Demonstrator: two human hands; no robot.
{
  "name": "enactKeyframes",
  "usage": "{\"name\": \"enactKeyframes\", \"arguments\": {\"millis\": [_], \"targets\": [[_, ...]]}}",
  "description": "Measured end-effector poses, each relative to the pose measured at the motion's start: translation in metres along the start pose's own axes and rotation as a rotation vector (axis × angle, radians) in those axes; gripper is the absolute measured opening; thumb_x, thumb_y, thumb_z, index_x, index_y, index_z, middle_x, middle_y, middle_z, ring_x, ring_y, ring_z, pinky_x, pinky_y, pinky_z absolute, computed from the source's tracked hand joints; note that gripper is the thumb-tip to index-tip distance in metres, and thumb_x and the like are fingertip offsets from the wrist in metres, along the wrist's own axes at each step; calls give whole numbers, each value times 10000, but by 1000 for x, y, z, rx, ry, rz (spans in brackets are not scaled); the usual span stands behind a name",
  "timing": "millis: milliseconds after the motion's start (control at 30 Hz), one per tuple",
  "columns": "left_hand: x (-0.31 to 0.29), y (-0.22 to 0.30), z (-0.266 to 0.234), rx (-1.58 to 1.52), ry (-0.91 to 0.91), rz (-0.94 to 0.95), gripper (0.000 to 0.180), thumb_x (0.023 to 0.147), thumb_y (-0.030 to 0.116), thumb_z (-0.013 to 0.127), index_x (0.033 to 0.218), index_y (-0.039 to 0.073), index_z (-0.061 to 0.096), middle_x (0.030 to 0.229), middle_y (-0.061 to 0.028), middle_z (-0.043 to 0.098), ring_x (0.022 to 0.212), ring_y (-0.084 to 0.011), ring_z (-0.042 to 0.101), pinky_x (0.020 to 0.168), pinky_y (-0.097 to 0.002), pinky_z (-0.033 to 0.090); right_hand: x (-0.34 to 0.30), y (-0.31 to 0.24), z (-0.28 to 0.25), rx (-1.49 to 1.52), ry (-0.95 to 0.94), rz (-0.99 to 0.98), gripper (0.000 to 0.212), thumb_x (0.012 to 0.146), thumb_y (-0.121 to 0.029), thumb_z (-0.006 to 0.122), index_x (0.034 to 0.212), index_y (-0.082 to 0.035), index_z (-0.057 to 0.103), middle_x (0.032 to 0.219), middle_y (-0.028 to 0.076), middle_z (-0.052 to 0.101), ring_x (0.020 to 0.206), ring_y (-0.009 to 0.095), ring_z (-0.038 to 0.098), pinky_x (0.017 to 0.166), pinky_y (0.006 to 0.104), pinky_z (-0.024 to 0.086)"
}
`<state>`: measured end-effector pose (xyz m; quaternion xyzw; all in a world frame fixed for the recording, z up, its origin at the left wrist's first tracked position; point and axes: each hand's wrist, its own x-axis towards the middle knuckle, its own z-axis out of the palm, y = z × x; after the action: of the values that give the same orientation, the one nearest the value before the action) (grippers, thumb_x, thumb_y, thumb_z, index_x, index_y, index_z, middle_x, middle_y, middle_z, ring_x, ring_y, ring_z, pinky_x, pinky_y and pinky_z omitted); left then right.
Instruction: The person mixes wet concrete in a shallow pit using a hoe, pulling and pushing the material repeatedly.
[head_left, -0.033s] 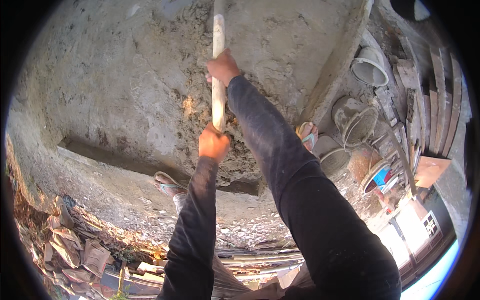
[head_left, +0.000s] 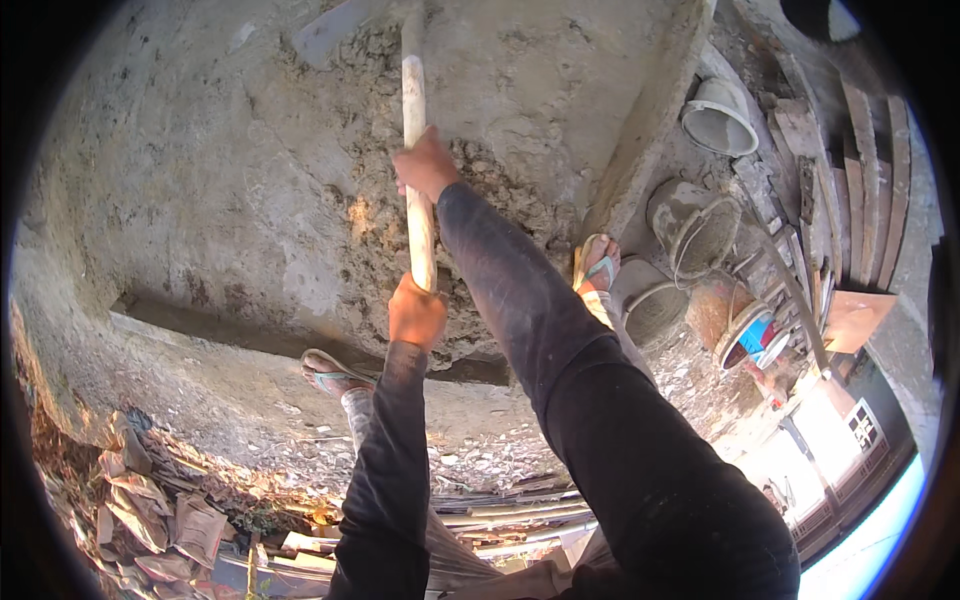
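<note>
A long pale wooden handle (head_left: 421,245) runs upright through the picture, held in both my hands over a patch of lumpy wet mortar (head_left: 370,185). My right hand (head_left: 427,165) is wrapped round it higher up. Lower down, near the handle's end, my left hand (head_left: 417,312) is closed on it too. Beyond my right hand the handle turns greyer and runs to the top edge. A flat grey shape (head_left: 330,30) lies just left of it there; whether it is the tool's blade I cannot tell.
My sandalled feet (head_left: 335,375) stand on the edges of the mixing area, bounded by a board (head_left: 650,120) at right and a low ledge (head_left: 210,325) at left. Several buckets (head_left: 720,120) and planks (head_left: 865,190) lie to the right. Crumpled paper sacks (head_left: 195,525) lie at lower left.
Both hands and the handle have come slightly toward me. More of the flat grey shape shows at the top. The whole view has shifted a little.
</note>
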<state>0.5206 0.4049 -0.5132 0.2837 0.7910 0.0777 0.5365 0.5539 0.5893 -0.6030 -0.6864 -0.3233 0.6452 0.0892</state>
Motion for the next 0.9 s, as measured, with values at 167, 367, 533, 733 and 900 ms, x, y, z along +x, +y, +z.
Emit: {"name": "enactKeyframes", "arguments": {"millis": [167,367,533,733,900], "targets": [[-180,-32,57,35,-143,-197,301,718,87,611,983,-48,563,899,-321,654,914,-487,642,792,-502,510,-146,137,-53,-266,101,37,498,859,-136,571,1235,60,310,958,331,637,742,436,682,570,462,587],[-370,-60,22,197,-281,-304,318,755,135,640,1015,-21,543,879,-308,662,897,-476,657,779,-517,531,-347,211,-56,-221,130,138,406,866,-156,610,1095,-20,305,698,182,576,583,322,652,480,412,517],[-482,-85,3,287,-247,-177,367,781,158,673,1092,4,554,893,-247,691,859,-411,695,757,-503,545,-458,188,-75,-107,89,190,376,873,-121,600,1014,-53,259,676,117,540,486,235,597,417,378,501],[-471,-117,-49,381,-435,-221,413,764,155,661,1113,-39,554,923,-264,688,884,-397,693,781,-489,549,-476,180,-38,-16,190,363,361,876,-121,601,1026,-23,287,732,161,576,508,252,621,430,379,530],[-390,-225,-19,402,-493,178,402,758,177,640,1095,-33,579,901,-287,680,834,-420,691,765,-492,556,-406,213,4,-107,258,362,369,873,-149,629,1017,-8,320,721,172,579,522,299,631,438,394,535]]}}
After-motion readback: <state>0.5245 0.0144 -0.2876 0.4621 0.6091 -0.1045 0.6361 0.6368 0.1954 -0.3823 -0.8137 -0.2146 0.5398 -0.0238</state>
